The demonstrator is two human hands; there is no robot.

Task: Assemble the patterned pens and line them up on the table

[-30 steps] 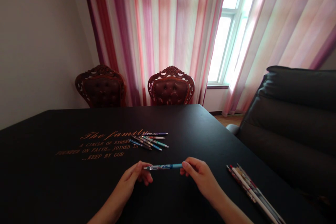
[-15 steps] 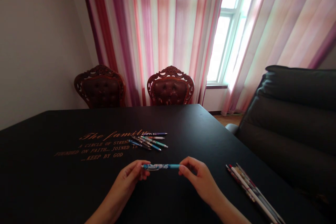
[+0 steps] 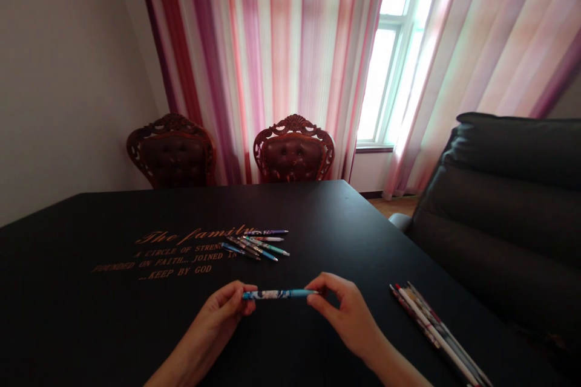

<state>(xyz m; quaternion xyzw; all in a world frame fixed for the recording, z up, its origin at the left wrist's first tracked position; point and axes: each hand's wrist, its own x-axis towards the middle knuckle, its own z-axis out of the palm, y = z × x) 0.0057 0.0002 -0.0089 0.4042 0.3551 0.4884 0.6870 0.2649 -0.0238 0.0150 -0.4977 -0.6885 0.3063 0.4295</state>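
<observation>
Holding a slim blue pen [image 3: 279,294] level between them, the left hand [image 3: 226,308] and the right hand [image 3: 347,314] each pinch one end with thumb and fingers, both grips narrow and closed on the barrel. The pen's long axis runs straight across in front of the person, from left to right, its patterned end at the left fingertips and its plain blue end at the right. Neither hand is clearly nearer (each sits at its own end, with the middle of the barrel bare between them). Whether the pen touches the black table [image 3: 136,326] below, I cannot tell. Just ahead of the left hand, a fanned cluster of pens [image 3: 254,245] lies beside gold lettering [image 3: 175,257] on the tabletop. Nearer the right hand, a bundle of long striped pens [image 3: 436,335] lies slanted toward the table's edge. Beyond the far edge stand a carved chair [image 3: 294,154] and a dark padded sofa [image 3: 499,224], with striped pink curtains [image 3: 281,60] beside a bright window [image 3: 381,84]
</observation>
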